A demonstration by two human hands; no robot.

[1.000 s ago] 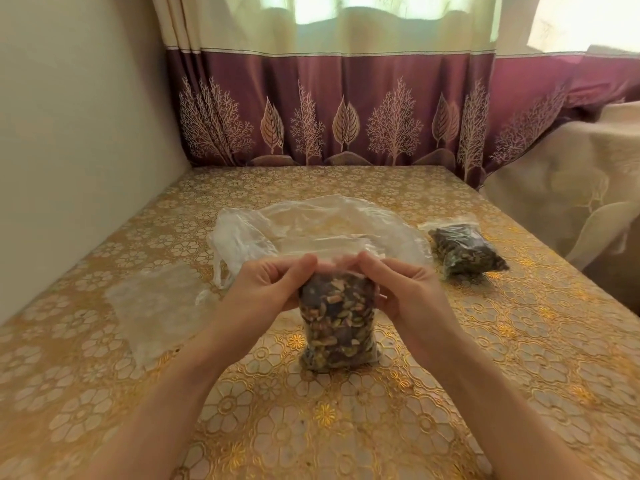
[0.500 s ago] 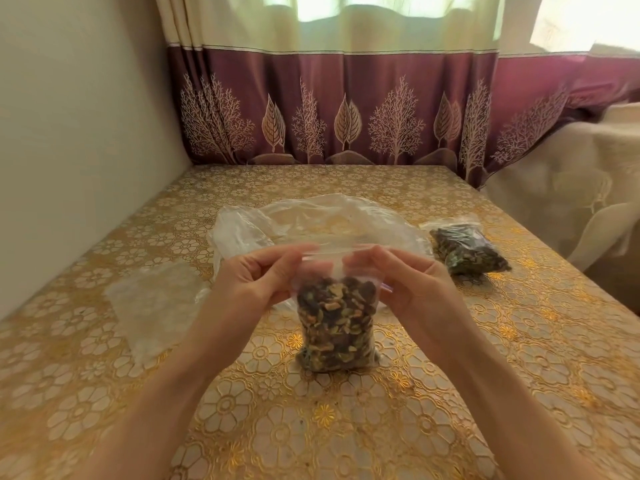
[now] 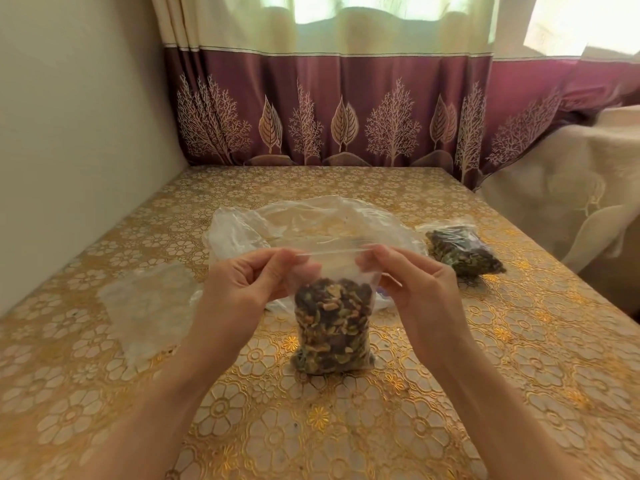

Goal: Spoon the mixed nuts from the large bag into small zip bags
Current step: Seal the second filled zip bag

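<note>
Head view, going left to right: on the far left there's a plain wall (image 3: pixel 79 133), then the table with a gold floral cloth (image 3: pixel 242 427) running up to a maroon curtain (image 3: pixel 329 109) with tree and leaf prints. A flat stack of empty small zip bags (image 3: pixel 145 306) lies on the cloth at the left, well apart from everything else.

Next is the person's left hand (image 3: pixel 242 289), fingers curled, thumb and fingertips pinching the top left corner of the small zip bag (image 3: pixel 332 327). That bag stands upright on the cloth in the middle, roughly two-thirds full of mixed nuts (image 3: pixel 332 337), its clear top part stretched flat between both hands. Hard to tell whether the zip strip is actually sealed.

Right behind it the large bag (image 3: pixel 311 223) lies crumpled and open, clear plastic. It looks mostly see-through from here, and how much is left inside can't be told.

The right hand (image 3: pixel 412 285) mirrors the left one, fingers curled, pinching the top right corner of the same bag.

Further right and a bit back, a second filled bag of nuts (image 3: pixel 464 251) lies on its side on the cloth, near the large bag but not touching the hands. Past the table edge there's a cream-coloured fabric-covered thing (image 3: pixel 568 202).
</note>
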